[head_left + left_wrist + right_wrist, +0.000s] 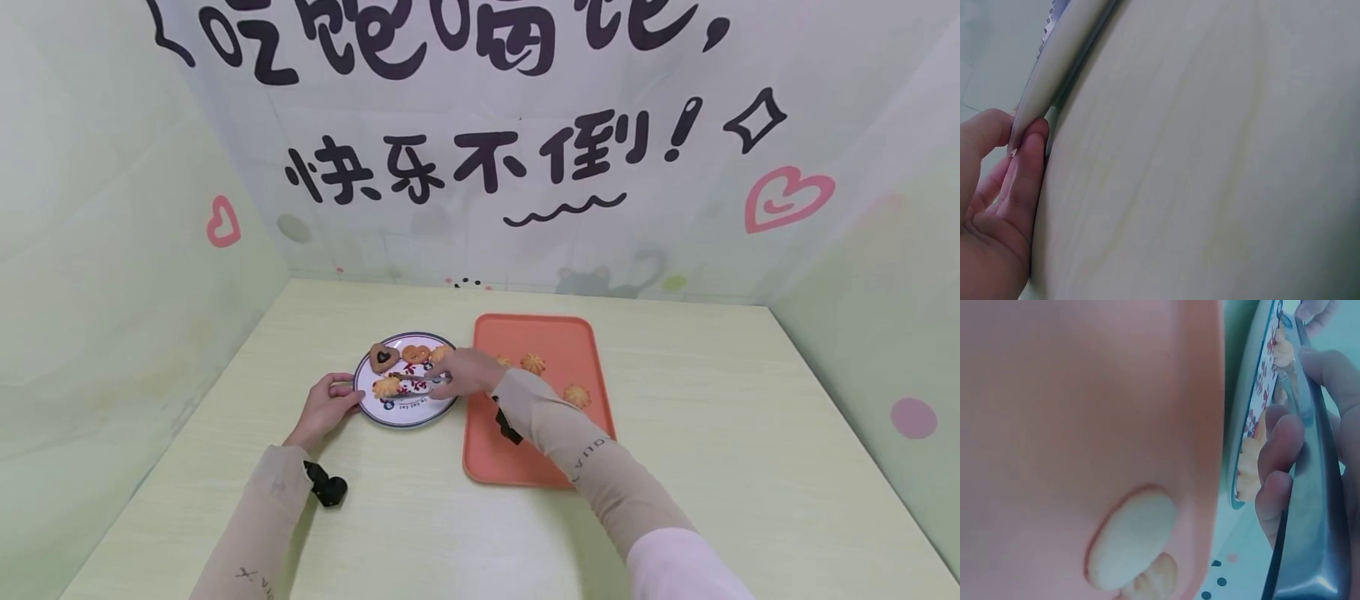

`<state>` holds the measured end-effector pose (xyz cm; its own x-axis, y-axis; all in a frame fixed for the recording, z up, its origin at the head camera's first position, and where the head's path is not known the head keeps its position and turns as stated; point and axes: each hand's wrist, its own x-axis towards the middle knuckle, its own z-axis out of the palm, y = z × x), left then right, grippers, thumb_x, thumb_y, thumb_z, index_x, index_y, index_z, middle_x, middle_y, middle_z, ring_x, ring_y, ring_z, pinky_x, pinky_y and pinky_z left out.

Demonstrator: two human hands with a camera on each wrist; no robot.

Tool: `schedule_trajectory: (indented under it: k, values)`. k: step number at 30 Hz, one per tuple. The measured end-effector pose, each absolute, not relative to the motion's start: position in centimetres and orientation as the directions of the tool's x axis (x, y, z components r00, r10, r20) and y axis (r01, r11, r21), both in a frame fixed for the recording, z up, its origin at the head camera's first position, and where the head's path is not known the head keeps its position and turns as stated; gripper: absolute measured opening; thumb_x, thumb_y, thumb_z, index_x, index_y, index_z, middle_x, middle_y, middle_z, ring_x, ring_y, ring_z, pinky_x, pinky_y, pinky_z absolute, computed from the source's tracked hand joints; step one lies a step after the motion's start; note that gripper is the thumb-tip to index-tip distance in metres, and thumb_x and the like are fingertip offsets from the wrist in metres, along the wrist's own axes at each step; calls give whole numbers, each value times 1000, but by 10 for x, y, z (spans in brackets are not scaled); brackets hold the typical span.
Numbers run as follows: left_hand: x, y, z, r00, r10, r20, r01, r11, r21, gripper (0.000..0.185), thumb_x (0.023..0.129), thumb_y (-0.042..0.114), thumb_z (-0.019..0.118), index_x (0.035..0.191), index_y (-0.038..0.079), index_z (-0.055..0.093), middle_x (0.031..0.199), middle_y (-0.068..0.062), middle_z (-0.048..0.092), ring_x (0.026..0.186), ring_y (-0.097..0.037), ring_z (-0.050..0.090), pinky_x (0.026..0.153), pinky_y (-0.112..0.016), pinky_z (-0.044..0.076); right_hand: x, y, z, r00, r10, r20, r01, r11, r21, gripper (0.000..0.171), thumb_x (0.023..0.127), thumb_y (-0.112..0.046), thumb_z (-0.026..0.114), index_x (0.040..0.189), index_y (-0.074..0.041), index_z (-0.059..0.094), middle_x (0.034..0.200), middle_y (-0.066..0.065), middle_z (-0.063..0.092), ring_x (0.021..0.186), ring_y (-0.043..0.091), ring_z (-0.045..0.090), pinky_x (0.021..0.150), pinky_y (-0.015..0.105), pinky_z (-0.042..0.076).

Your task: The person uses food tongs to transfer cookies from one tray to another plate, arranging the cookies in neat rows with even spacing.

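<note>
My left hand (327, 410) pinches the left rim of a round white plate (408, 416) with a blue edge and red pattern. In the left wrist view, thumb and fingers grip the plate's edge (1063, 56) from both sides. My right hand (467, 371) holds metal tongs (1316, 531) over the plate. The tong tips reach a ridged round cookie (386, 387) at the plate's left side. A brown heart cookie (383, 357) with a dark centre, an orange-brown heart-shaped cookie (416, 355) and another cookie (438, 354) lie along its far side.
An orange tray (525, 332) lies right of the plate, under my right forearm. On it are ridged cookies (533, 363), one nearer the right edge (577, 395), and a pale oval cookie (1135, 537) in the right wrist view. A printed wall sheet (420, 242) stands behind the table.
</note>
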<state>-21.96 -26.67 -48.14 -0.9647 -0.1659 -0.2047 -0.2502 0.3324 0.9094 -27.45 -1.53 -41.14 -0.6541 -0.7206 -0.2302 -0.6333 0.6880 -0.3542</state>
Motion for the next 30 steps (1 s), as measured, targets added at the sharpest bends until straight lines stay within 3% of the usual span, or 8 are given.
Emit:
schedule_trajectory:
  k: [2,7,12,19,24,30]
  values:
    - [-220,-267,-482,-964,-169,-207,-253,329,910,43,83,7,59,121,-2,40,88,-12,56,66,-8,57,63,-21,52,-274,-16,-412,-657,-719,-226,-630,688,-359,36,82,-37,61,114,-24,61,111,-5,59,75,7,46,55,18,36]
    - [-220,-267,-482,-966,-164,-202,-247,329,912,43,83,7,59,121,-2,40,87,-11,56,66,-8,57,64,-21,52,-274,-18,-414,-670,-709,-220,-623,698,-352,33,83,-37,59,113,-25,62,110,-5,60,75,9,47,57,20,37]
    - [-220,-268,-482,-966,-164,-198,-242,319,916,43,83,6,59,120,-3,40,85,-10,55,64,-7,57,63,-21,52,-274,-20,-415,-673,-714,-193,-641,693,-331,33,83,-39,59,113,-24,62,110,-6,60,84,5,51,70,20,44]
    - [-220,-268,-482,-964,-167,-205,-251,327,911,44,83,8,59,121,-2,40,87,-11,55,66,-8,56,64,-20,52,-276,-26,-419,-680,-708,-192,-636,699,-327,35,83,-39,59,115,-24,61,108,-6,61,72,9,47,57,20,36]
    - [-219,-268,-482,-964,-166,-207,-251,329,910,45,82,8,60,121,-2,40,89,-11,56,67,-8,56,64,-20,52,-275,-29,-419,-671,-715,-195,-649,694,-311,36,84,-40,57,116,-24,59,112,-7,59,79,5,50,65,18,41]
    - [-219,-268,-482,-965,-156,-211,-251,320,914,45,82,8,60,121,-2,39,88,-11,56,67,-8,56,65,-20,52,-274,-30,-421,-678,-712,-184,-654,698,-291,37,85,-41,55,118,-24,58,112,-6,59,77,6,46,62,20,38]
